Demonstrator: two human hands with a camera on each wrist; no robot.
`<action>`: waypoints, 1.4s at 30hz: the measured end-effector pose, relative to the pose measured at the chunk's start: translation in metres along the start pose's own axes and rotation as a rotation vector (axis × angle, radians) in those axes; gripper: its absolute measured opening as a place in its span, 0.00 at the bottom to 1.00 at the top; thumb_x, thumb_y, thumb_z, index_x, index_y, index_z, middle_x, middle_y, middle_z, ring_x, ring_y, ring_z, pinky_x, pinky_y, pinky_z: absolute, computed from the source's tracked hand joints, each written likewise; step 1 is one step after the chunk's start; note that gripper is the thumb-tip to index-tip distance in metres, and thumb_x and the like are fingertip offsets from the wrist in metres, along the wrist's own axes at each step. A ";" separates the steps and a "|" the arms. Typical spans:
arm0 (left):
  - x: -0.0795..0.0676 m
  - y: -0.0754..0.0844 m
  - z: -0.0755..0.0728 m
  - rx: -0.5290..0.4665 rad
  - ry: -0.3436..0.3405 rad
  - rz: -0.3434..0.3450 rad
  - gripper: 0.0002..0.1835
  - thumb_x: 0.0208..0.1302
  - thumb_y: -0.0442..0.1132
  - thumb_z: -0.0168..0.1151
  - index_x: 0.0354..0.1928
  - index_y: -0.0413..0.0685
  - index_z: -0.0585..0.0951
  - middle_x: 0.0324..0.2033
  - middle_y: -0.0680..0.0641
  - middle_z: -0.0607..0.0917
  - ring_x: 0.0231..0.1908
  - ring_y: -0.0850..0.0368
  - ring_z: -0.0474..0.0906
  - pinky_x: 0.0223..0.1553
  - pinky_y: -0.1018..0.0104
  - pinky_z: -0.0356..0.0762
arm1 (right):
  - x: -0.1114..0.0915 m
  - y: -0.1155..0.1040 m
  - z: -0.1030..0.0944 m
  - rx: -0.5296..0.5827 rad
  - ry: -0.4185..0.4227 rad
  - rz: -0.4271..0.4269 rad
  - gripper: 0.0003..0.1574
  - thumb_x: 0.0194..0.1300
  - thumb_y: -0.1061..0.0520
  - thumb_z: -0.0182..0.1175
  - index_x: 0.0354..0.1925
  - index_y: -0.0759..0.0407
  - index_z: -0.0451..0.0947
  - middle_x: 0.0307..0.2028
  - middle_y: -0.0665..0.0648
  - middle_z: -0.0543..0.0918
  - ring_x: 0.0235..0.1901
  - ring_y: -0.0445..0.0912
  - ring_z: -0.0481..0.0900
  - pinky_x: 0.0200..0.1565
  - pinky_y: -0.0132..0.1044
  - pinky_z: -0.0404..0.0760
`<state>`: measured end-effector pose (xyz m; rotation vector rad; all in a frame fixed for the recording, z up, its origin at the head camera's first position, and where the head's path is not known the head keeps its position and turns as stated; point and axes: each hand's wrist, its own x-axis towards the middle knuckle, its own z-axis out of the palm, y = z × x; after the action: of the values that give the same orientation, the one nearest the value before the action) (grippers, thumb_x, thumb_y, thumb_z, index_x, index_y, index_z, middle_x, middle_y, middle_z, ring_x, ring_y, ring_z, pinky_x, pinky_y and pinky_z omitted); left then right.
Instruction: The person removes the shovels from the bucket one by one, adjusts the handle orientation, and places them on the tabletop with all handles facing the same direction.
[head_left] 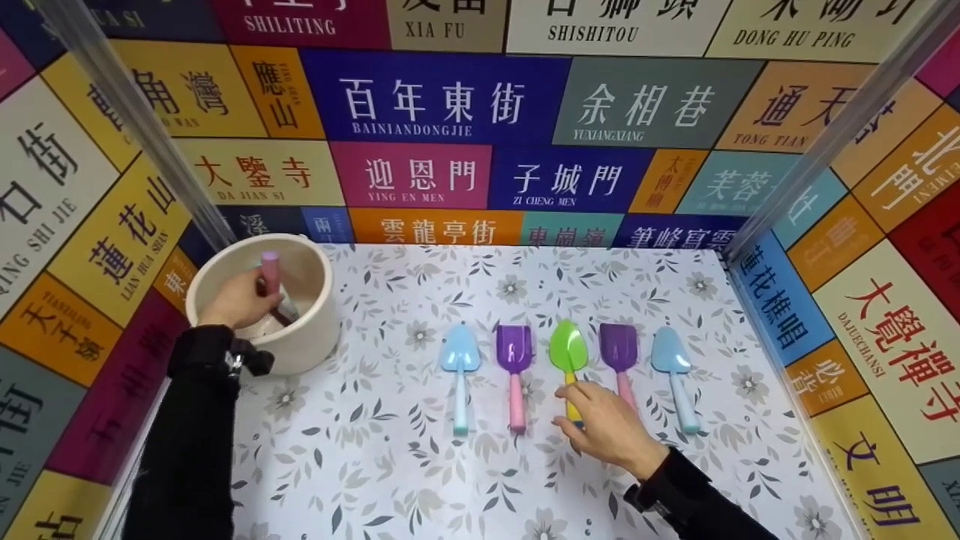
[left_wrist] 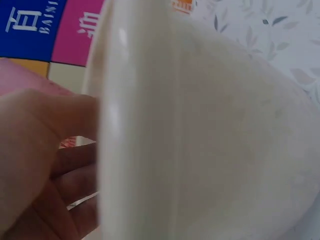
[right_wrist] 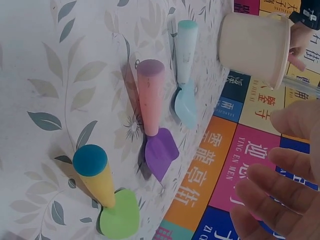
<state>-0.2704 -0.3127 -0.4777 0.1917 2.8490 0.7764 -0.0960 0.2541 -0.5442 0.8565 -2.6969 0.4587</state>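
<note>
My left hand (head_left: 238, 301) reaches over the rim of a cream bucket (head_left: 311, 341) and holds a pink handle (head_left: 271, 274) that stands up inside it; the handle's lower end is down in the bucket. In the left wrist view the bucket wall (left_wrist: 200, 125) covers my fingertips. Over the yellow handle of a green toy shovel (head_left: 568, 346) hovers my right hand (head_left: 607, 426), its fingers relaxed and apart. The right wrist view shows this shovel's yellow handle (right_wrist: 96, 182) with nothing in those fingers.
The green shovel lies in a row between a purple shovel with a pink handle (head_left: 514, 349) and another purple shovel (head_left: 619, 349). Light blue shovels (head_left: 460, 349) (head_left: 670, 351) form the row's ends. Colourful sign-printed walls (head_left: 450, 97) enclose the floral tabletop (head_left: 390, 465).
</note>
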 end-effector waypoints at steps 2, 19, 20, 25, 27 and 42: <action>-0.005 0.003 -0.003 -0.014 0.053 0.004 0.22 0.75 0.40 0.61 0.58 0.25 0.73 0.53 0.19 0.82 0.54 0.23 0.80 0.62 0.31 0.74 | 0.000 0.000 0.000 -0.002 0.000 0.006 0.22 0.59 0.56 0.77 0.48 0.61 0.81 0.42 0.58 0.87 0.41 0.51 0.87 0.45 0.44 0.88; -0.063 0.039 0.022 -0.227 0.539 0.067 0.12 0.69 0.31 0.69 0.46 0.26 0.82 0.44 0.24 0.88 0.45 0.27 0.88 0.43 0.88 0.70 | -0.008 0.007 -0.001 -0.006 0.086 -0.019 0.22 0.56 0.59 0.78 0.48 0.62 0.82 0.42 0.58 0.88 0.41 0.50 0.87 0.44 0.44 0.88; -0.066 0.040 0.024 -0.245 0.549 0.059 0.12 0.69 0.31 0.69 0.46 0.26 0.82 0.44 0.24 0.88 0.46 0.27 0.88 0.42 0.91 0.67 | -0.009 0.007 -0.002 0.001 0.086 -0.015 0.22 0.56 0.59 0.78 0.48 0.62 0.82 0.42 0.57 0.88 0.41 0.50 0.87 0.44 0.44 0.88; -0.078 0.043 0.030 -0.265 0.666 0.053 0.11 0.67 0.31 0.71 0.46 0.29 0.85 0.44 0.27 0.89 0.45 0.32 0.90 0.45 0.91 0.71 | -0.012 0.009 -0.002 0.018 0.090 -0.007 0.23 0.55 0.61 0.78 0.48 0.62 0.82 0.42 0.58 0.88 0.42 0.50 0.87 0.44 0.44 0.88; -0.081 0.042 0.033 -0.292 0.733 0.081 0.11 0.65 0.29 0.72 0.45 0.29 0.85 0.43 0.27 0.90 0.42 0.52 0.92 0.46 0.91 0.72 | -0.013 0.009 -0.003 0.020 0.091 -0.002 0.23 0.55 0.61 0.78 0.48 0.62 0.82 0.43 0.58 0.88 0.42 0.51 0.87 0.45 0.44 0.89; -0.084 0.076 0.058 -0.518 0.950 0.311 0.09 0.57 0.18 0.72 0.40 0.24 0.84 0.42 0.25 0.88 0.44 0.87 0.80 0.52 0.85 0.78 | 0.000 0.004 0.001 0.013 0.151 0.010 0.23 0.56 0.60 0.77 0.49 0.61 0.82 0.43 0.59 0.88 0.44 0.53 0.88 0.50 0.58 0.87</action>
<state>-0.1703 -0.2336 -0.4762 0.2357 3.2902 2.1100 -0.0983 0.2569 -0.5461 0.7791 -2.5643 0.5212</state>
